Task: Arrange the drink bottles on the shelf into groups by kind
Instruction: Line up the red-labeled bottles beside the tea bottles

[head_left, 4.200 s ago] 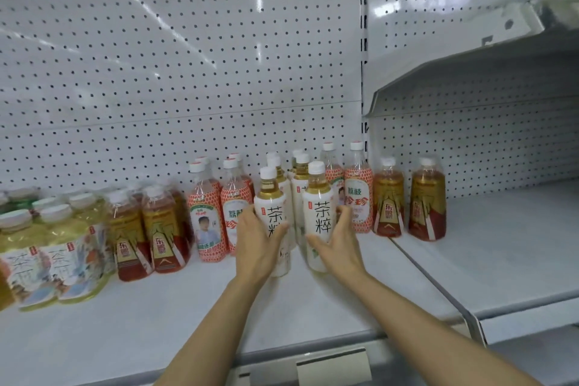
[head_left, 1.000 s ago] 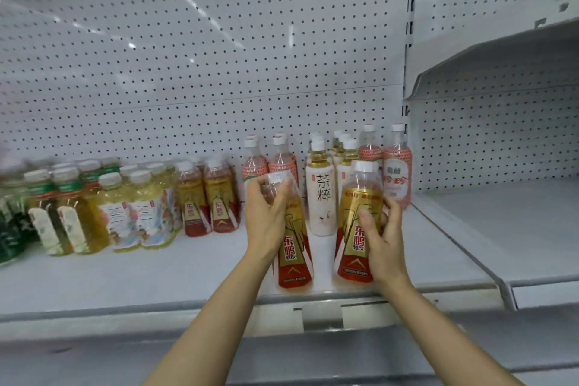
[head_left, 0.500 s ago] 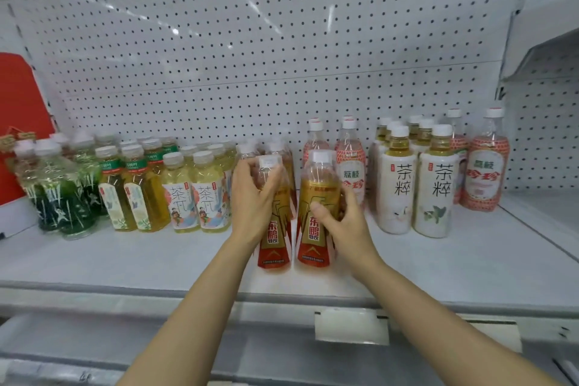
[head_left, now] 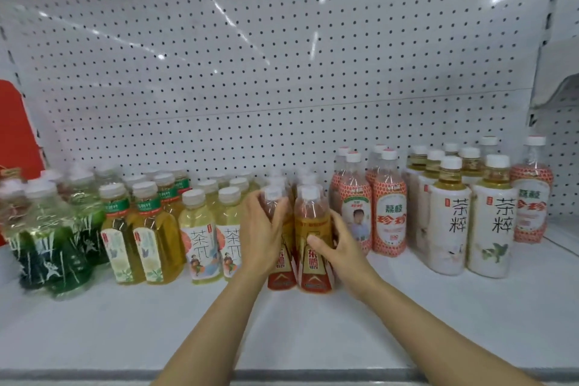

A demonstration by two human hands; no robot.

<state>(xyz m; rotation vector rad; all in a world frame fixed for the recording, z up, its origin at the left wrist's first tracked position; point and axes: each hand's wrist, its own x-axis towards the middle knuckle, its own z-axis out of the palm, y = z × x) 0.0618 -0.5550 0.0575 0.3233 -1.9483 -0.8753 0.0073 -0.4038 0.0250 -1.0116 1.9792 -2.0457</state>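
Amber bottles (head_left: 313, 247), white caps, red-gold labels, upright

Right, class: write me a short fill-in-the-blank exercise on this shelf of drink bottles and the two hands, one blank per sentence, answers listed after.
1. The left hand and right hand each grip an amber bottle with a ____ cap.
2. The dark green plastic bottles stand at the ____ end of the white shelf.
3. The tall white-labelled tea bottles stand to the ____ of the hands.

Answers: white; left; right
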